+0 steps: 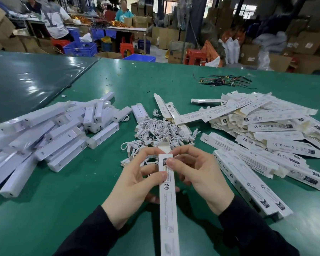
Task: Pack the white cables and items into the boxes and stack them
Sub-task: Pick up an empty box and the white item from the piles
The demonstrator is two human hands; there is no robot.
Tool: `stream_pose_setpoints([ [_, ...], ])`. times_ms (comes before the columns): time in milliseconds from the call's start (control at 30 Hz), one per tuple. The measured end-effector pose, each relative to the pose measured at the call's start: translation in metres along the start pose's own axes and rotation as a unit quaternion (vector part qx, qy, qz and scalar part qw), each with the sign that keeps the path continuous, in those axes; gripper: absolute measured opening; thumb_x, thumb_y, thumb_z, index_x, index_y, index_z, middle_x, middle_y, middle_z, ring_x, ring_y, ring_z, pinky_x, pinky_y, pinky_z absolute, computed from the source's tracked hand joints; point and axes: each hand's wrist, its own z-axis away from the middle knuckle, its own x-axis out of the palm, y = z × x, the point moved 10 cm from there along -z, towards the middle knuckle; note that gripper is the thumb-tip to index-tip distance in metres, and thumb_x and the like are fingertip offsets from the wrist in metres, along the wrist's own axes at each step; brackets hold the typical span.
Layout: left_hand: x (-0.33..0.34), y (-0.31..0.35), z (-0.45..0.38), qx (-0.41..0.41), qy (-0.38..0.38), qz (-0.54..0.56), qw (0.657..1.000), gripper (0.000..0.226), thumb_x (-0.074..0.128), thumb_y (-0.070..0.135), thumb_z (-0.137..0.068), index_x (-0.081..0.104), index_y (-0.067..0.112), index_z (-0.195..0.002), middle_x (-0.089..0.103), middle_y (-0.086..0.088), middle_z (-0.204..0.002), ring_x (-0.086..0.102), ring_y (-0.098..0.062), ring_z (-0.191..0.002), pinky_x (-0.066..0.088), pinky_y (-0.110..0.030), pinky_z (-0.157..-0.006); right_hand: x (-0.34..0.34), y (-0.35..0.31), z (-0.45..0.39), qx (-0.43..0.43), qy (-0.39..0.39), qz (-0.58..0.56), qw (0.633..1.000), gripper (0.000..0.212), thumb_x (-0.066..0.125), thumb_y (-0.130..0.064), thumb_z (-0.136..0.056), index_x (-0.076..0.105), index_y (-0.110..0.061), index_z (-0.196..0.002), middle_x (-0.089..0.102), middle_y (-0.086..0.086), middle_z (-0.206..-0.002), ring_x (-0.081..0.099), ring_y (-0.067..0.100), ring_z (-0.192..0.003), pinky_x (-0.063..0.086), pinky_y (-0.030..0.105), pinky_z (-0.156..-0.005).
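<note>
Both hands hold one long white printed box (169, 204) upright-lengthwise over the green table, its far end flap (164, 147) standing open. My left hand (135, 183) grips the box's left side with the thumb on its face. My right hand (198, 174) pinches its top right with the thumb on the printed label. Just beyond the box lies a heap of small white cables (161, 132). A pile of long white bar-shaped items (50, 137) covers the left of the table. Flat white boxes (266, 126) are heaped on the right, with two closed boxes (251, 183) side by side near my right hand.
A bundle of thin dark wires (225, 81) lies far back on the table (81, 209). A darker table section (26, 80) adjoins at the left. Beyond the table are blue crates, red stools, cardboard cartons and people working at another bench.
</note>
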Motion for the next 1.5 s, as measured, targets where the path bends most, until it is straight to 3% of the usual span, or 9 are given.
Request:
stream_pose_setpoints([
  [167,0.001,-0.002,0.000,-0.005,0.004,0.011,1.000,0.036,0.064,0.017,-0.081,0.055,0.009,-0.115,0.070,-0.020,-0.087,0.072,-0.038,-0.074,0.048,-0.021,-0.044,-0.002,0.005,0.000,0.018,0.001,0.008,1.000,0.018,0.077,-0.018,-0.073,0.069,-0.008,-0.086,0.070,0.003,-0.068,0.053,0.005,-0.047,0.038,0.014,-0.044],
  [300,0.005,-0.004,0.000,-0.008,-0.015,-0.017,1.000,0.030,0.068,0.019,-0.089,0.057,0.011,-0.115,0.072,-0.020,-0.097,0.072,-0.039,-0.081,0.059,-0.039,-0.053,-0.006,0.014,-0.001,0.061,0.034,-0.021,0.997,0.027,0.067,-0.035,-0.084,0.066,-0.015,-0.103,0.069,0.002,-0.072,0.051,0.011,-0.047,0.036,0.019,-0.041],
  [433,0.012,-0.012,0.001,-0.034,-0.043,-0.022,0.998,0.021,0.066,0.021,-0.084,0.064,0.021,-0.105,0.072,-0.020,-0.097,0.072,-0.039,-0.079,0.059,-0.035,-0.053,-0.006,0.025,-0.001,0.113,0.030,-0.035,0.993,0.037,0.060,-0.041,-0.090,0.076,-0.007,-0.094,0.064,0.007,-0.070,0.051,0.012,-0.052,0.039,0.022,-0.046],
  [567,0.007,-0.012,-0.001,-0.026,-0.035,-0.029,0.999,0.022,0.062,0.023,-0.081,0.066,0.026,-0.103,0.073,-0.016,-0.095,0.073,-0.039,-0.079,0.058,-0.034,-0.055,-0.002,0.025,-0.001,0.115,0.001,-0.027,0.993,0.028,0.068,-0.036,-0.080,0.079,-0.013,-0.094,0.069,0.008,-0.076,0.055,0.015,-0.064,0.042,0.026,-0.056],
  [667,0.004,-0.013,-0.001,-0.026,-0.025,-0.027,0.999,0.031,0.063,0.025,-0.080,0.059,0.021,-0.110,0.073,-0.017,-0.094,0.072,-0.039,-0.079,0.058,-0.040,-0.060,-0.001,0.025,-0.001,0.113,-0.004,-0.029,0.993,0.018,0.067,-0.026,-0.085,0.079,-0.016,-0.094,0.072,0.004,-0.076,0.058,0.013,-0.064,0.045,0.023,-0.054],
  [800,0.003,-0.014,-0.001,-0.031,-0.019,-0.006,0.999,0.046,0.065,0.023,-0.076,0.044,0.015,-0.116,0.072,-0.018,-0.088,0.071,-0.038,-0.072,0.052,-0.029,-0.045,-0.002,0.024,0.000,0.108,0.001,-0.021,0.994,0.017,0.063,-0.020,-0.089,0.080,-0.016,-0.092,0.073,0.003,-0.076,0.057,0.010,-0.060,0.045,0.019,-0.051],
  [1133,0.001,-0.016,-0.002,-0.033,-0.020,-0.022,0.999,0.041,0.064,0.023,-0.080,0.044,0.014,-0.115,0.072,-0.017,-0.089,0.070,-0.038,-0.070,0.057,-0.036,-0.050,0.002,0.022,0.001,0.100,-0.006,-0.047,0.994,0.019,0.062,-0.018,-0.092,0.080,-0.011,-0.092,0.074,0.004,-0.075,0.062,0.009,-0.058,0.046,0.018,-0.047],
  [1300,-0.002,-0.016,-0.002,-0.039,-0.010,-0.008,0.999,0.040,0.064,0.021,-0.080,0.043,0.015,-0.114,0.072,-0.022,-0.088,0.070,-0.039,-0.064,0.052,-0.029,-0.043,-0.002,0.009,-0.002,0.004,-0.002,0.054,0.999,0.017,0.064,-0.017,-0.092,0.080,-0.012,-0.092,0.073,-0.007,-0.073,0.061,-0.002,-0.063,0.041,0.008,-0.054],
  [1500,-0.008,-0.019,-0.002,-0.089,0.003,0.022,0.996,0.049,0.067,0.025,-0.075,0.046,0.012,-0.116,0.072,-0.028,-0.087,0.070,-0.040,-0.065,0.057,-0.045,-0.053,-0.001,-0.007,0.001,-0.113,-0.001,0.159,0.981,0.029,0.053,-0.022,-0.084,0.078,-0.009,-0.091,0.072,-0.003,-0.090,0.064,0.006,-0.083,0.046,0.015,-0.071],
])
